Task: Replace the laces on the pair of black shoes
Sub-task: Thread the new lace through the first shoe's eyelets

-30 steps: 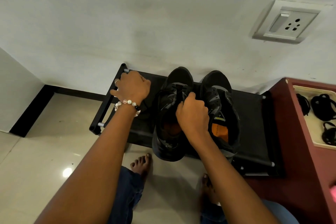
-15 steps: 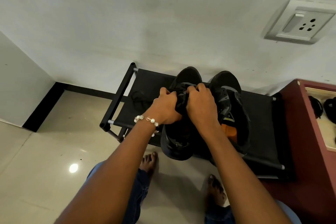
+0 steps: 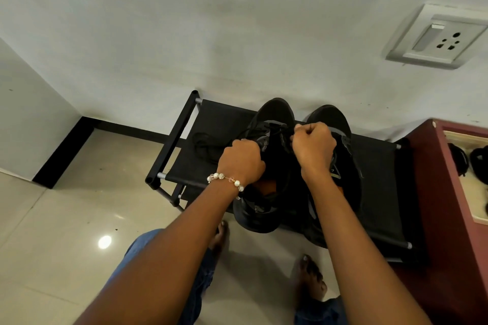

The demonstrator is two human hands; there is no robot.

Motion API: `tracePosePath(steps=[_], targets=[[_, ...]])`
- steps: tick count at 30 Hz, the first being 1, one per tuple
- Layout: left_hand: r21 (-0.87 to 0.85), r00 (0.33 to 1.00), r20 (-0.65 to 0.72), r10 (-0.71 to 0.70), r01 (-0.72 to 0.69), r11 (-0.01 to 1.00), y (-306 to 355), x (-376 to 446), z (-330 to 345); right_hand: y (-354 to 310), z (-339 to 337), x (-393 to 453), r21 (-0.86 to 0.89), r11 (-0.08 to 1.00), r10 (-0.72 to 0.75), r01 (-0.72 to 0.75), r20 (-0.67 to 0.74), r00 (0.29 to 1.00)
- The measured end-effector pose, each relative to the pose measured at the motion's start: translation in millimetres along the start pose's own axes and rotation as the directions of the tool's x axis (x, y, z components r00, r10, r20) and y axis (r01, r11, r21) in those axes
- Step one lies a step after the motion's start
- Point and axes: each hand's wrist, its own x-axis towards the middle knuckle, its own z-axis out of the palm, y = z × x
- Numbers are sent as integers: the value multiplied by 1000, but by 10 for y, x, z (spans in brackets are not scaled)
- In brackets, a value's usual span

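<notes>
Two black shoes stand side by side on a low black rack (image 3: 377,182), toes toward the wall. My left hand (image 3: 241,162) grips the left side of the left shoe (image 3: 274,119) at its lace area. My right hand (image 3: 313,146) is curled in a fist over the same shoe's right side, pinching a black lace end near its eyelets. The right shoe (image 3: 332,116) sits just behind my right hand, partly hidden. A loose black lace (image 3: 204,146) lies coiled on the rack to the left of the shoes.
The rack stands against a white wall with a socket plate (image 3: 435,37) at upper right. A dark red cabinet (image 3: 446,192) stands close on the right, with black items on its top. My bare feet (image 3: 311,280) stand on the tiled floor in front.
My left hand left the rack's corner and came to the left shoe. Both hands then spread apart to either side of its lace area.
</notes>
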Motion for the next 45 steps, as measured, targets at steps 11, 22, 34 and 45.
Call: tracePosePath(steps=[11, 22, 34, 45], targets=[[-24, 1000, -6, 9, -9, 1000, -1, 20, -12, -48, 46, -190, -563, 605, -380, 562, 416, 826], [-17, 1000, -6, -13, 13, 1000, 21, -3, -1, -217, -242, -5, 886, 409, 41, -218, 221, 974], [-8, 1000, -20, -15, 15, 1000, 47, 0, 19, -20, 64, -102, -499, 559, -514, 662, 419, 749], [-41, 999, 5, -48, 48, 998, 32, 10, 9, -220, -230, -7, 609, 792, -110, -43, 211, 971]])
